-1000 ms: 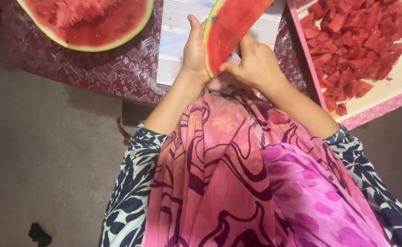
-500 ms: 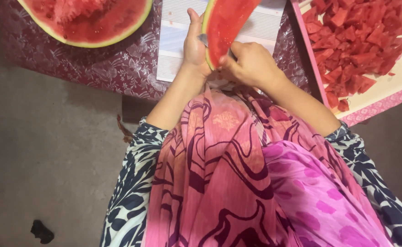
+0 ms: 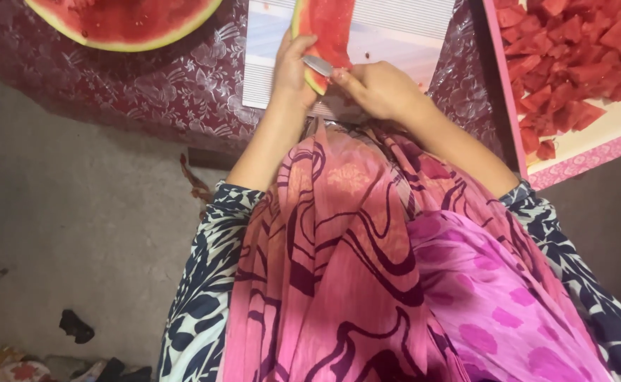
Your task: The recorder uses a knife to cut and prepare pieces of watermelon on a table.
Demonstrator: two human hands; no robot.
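While left hand (image 3: 293,71) grips wedge (image 3: 324,32), knife (image 3: 317,66) cuts.

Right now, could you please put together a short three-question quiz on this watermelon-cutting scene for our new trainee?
1. True or false: the right hand holds the knife.
2. Where do the cut watermelon cubes lie? A) on the floor B) in the pink-rimmed tray C) on the white board
3. Fill in: the left hand grips the watermelon slice by its ____ side.

Key
1. True; the blade meets the slice at its near end.
2. B
3. rind
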